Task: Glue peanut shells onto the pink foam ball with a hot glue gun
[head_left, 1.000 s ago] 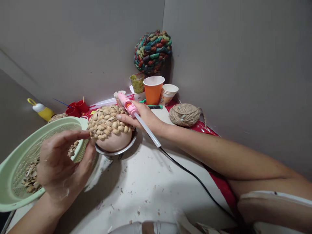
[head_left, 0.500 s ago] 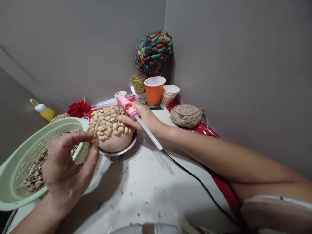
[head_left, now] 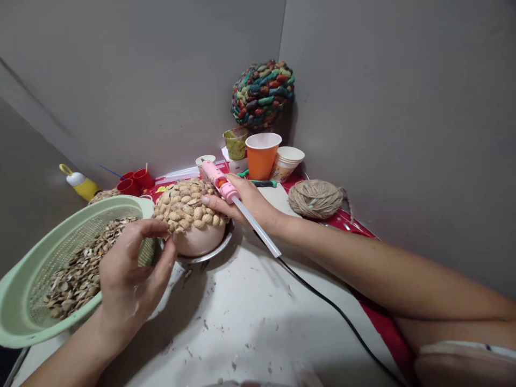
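Observation:
A pale round form rests in a shallow metal dish, its upper part covered with peanut shells. At the form's left edge my left hand pinches a peanut shell between thumb and forefinger, against the lower rim of the shell covering. My right hand grips a pink glue gun on the far right side of the form, its thumb lying on the shells. A long clear glue stick sticks out of the gun's back end. The gun's nozzle tip is hard to make out.
On the left stands a green colander of broken shells. Red cups, a yellow bottle, an orange cup, a twine ball and a multicoloured ball line the back. A black cord crosses the white tabletop.
The whole view has shifted, so things appear a little further right. More shells show in the colander. Both hands keep about the same places on the form.

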### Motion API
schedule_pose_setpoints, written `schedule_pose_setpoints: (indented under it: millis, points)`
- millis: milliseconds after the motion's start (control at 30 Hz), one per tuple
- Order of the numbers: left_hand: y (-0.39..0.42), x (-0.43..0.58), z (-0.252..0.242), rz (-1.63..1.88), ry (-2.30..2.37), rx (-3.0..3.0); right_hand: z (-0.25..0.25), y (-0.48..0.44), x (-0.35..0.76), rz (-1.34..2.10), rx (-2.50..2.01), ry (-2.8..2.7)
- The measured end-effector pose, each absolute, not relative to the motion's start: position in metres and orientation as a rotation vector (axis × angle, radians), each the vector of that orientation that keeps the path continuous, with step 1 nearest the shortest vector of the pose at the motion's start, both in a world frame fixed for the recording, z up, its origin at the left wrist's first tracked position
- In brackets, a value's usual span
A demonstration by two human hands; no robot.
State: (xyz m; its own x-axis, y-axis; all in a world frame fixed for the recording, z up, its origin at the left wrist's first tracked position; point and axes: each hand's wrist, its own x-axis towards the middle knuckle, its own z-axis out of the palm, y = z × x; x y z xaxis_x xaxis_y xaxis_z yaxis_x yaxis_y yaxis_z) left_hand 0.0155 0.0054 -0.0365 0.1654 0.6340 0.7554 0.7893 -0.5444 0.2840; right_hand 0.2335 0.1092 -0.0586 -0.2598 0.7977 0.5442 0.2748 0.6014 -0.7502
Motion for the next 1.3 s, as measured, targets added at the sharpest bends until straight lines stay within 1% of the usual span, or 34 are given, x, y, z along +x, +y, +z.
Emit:
schedule_pose_setpoints:
  millis: [100, 267, 733, 1300]
  points:
    - [0.010, 0.020, -0.035, -1.236, -1.306, -2.287, -0.059, 0.109, 0.233, 0.643, -0.874, -1.814]
    - [0.015, 0.024, -0.033, -1.196, -1.312, -2.285, -0.059, 0.109, 0.233, 0.651, -0.868, -1.813]
    - [0.019, 0.025, -0.034, -1.221, -1.240, -2.295, -0.058, 0.108, 0.234, 0.667, -0.849, -1.821]
    - [0.021, 0.025, -0.044, -1.271, -1.261, -2.246, -0.059, 0.108, 0.234, 0.621, -0.863, -1.850]
